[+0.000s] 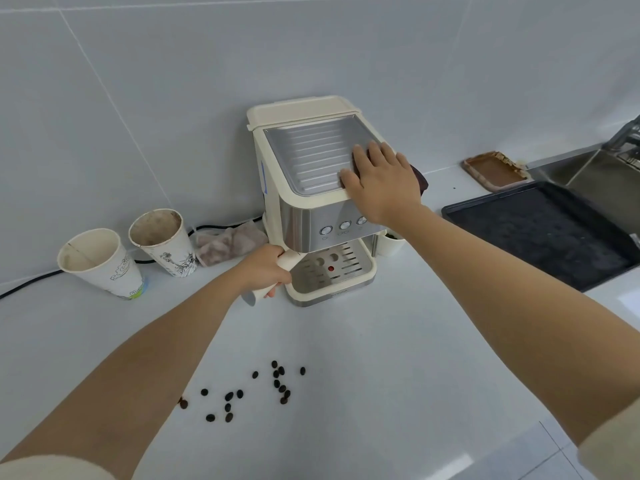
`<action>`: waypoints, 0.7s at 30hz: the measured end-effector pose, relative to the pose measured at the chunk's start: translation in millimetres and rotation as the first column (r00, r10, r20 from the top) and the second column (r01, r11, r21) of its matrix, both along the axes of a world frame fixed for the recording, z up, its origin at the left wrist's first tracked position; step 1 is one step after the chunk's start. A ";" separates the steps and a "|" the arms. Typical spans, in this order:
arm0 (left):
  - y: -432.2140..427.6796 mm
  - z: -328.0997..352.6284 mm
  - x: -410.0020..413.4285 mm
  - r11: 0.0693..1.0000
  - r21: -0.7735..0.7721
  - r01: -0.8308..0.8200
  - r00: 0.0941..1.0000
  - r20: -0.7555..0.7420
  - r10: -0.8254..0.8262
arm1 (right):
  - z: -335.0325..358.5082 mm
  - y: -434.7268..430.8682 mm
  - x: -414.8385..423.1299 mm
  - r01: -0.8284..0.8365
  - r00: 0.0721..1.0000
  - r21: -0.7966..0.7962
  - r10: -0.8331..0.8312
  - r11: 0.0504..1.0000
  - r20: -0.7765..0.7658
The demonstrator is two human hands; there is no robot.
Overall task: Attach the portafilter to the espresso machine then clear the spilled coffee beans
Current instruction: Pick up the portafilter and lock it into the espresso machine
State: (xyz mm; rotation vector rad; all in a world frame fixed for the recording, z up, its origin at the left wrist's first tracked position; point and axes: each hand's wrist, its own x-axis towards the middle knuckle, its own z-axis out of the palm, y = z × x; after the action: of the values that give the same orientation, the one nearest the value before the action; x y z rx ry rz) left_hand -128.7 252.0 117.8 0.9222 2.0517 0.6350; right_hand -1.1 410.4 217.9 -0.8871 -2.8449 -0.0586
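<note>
Head view: the portafilter (273, 271) sits at the machine's lower left, its cream handle wrapped in the left hand (265, 268) with fingers curled tight around it. The handle's long axis runs from about 7 o'clock, where its silver end pokes out below the fist, up toward 1 o'clock, where the head end disappears under the steel front of the espresso machine (311, 202); whether it is seated in the mount cannot be seen. The coming twist likely swings that handle from the left toward the front, so the left hand does the work. The right hand (379, 174) lies flat, fingers spread, on the ribbed top of the machine, apparently bracing it; a dark cloth (420, 180) shows under its far edge.

Spilled coffee beans (277, 379) lie scattered on the white counter (398, 358) at 6 o'clock, well clear of the handle's swing and untouched. Two used paper cups (128, 254) stand at 9 o'clock, near the left wrist, with a crumpled bag (230, 242) behind them. A black tray (540, 233) sits at 3 o'clock.
</note>
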 end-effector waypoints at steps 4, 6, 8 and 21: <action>1.6 -3.4 -4.3 1.000 0.015 -0.005 1.000 -0.006 0.005 | 1.5 -0.5 0.0 0.008 1.000 -0.017 -0.009 1.000 -0.030; 2.4 -2.8 -6.7 1.000 0.016 0.001 1.000 -0.011 -0.001 | 1.7 -0.6 -0.3 0.012 0.999 -0.027 -0.013 1.000 -0.038; 2.2 -0.9 -9.5 1.000 0.011 0.011 1.000 -0.023 -0.011 | 0.9 -1.2 -0.5 0.008 0.999 -0.017 -0.009 1.000 -0.031; 2.3 -2.0 3.4 0.998 0.053 -0.016 1.000 0.001 0.016 | 2.2 -1.2 0.0 0.008 0.999 0.006 -0.008 1.000 0.032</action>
State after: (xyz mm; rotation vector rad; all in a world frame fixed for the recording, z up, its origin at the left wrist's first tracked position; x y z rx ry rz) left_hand -125.3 254.3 115.8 0.9370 2.0524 0.7004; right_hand -1.1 409.2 220.2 -0.9039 -2.8691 -0.0822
